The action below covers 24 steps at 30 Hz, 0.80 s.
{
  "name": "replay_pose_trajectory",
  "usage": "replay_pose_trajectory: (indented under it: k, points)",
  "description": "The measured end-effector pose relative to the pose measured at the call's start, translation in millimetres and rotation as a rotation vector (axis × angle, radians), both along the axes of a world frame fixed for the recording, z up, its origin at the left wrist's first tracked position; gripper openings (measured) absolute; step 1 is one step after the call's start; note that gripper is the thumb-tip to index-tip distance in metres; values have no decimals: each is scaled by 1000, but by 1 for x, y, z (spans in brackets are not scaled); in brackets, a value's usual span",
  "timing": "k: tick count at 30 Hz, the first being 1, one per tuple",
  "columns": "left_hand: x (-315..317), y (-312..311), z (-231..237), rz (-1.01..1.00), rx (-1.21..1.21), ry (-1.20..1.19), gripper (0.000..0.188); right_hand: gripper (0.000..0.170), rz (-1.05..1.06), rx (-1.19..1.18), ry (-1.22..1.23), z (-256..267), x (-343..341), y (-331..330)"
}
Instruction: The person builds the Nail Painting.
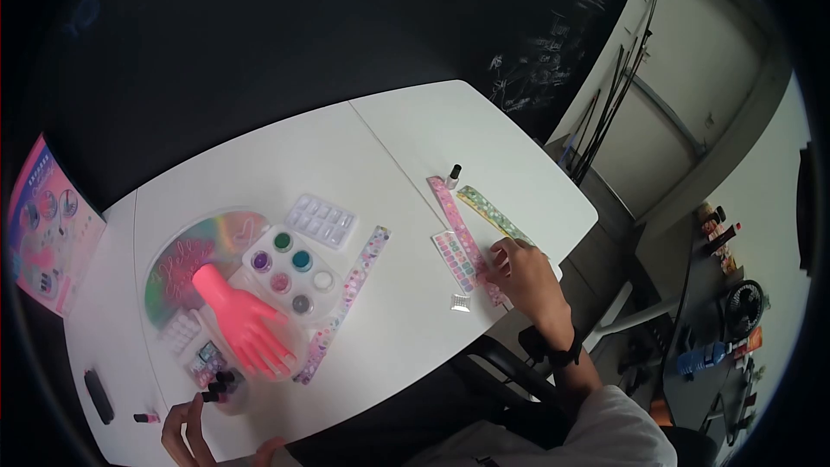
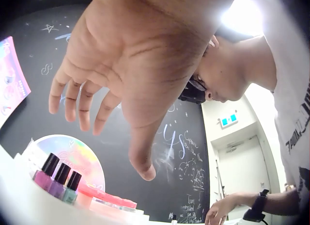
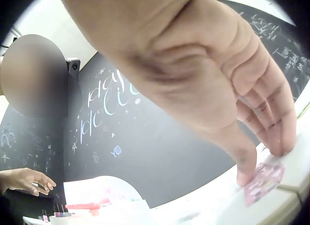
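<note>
My right hand (image 1: 526, 281) is over the lower part of a pink patterned nail file (image 1: 456, 218) lying on the table. In the right wrist view its thumb and fingertips pinch the nail file (image 3: 264, 183) at its edges. A green patterned nail file (image 1: 491, 209) and a sheet of small stickers (image 1: 452, 259) lie beside it. My left hand (image 2: 131, 60) hangs with fingers loosely spread near the nail polish bottles (image 2: 59, 177), which are pink, purple and teal with black caps. Nothing is in its grasp.
A pink model hand (image 1: 246, 320) lies by a tray of coloured pots (image 1: 290, 270) and a rainbow board (image 1: 169, 281). A floral nail file (image 1: 350, 294) slants beside them. A clear nail polish bottle (image 1: 453, 177) stands farther back. A pink box (image 1: 52, 229) stands at left.
</note>
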<state>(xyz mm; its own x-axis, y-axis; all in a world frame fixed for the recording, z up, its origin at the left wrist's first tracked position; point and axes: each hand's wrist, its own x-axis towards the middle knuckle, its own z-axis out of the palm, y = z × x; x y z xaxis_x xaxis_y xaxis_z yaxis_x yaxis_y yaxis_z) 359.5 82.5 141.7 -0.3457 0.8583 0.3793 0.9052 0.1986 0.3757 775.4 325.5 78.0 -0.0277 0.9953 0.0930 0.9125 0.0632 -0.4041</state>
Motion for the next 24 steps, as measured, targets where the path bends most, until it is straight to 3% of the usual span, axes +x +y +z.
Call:
replay_pose_trajectory:
  k: [6,15,24]
  points:
    - [3,2,0,7,-39,26,89,36,-54,-172,57,7,-4,3]
    - [1,2,-2,-28,-10,7,88,47,-68,-93,56,-13,2,7]
    - [2,3,-3,-49,-41,-4,88,49,-160,-194,74,14,-4,5]
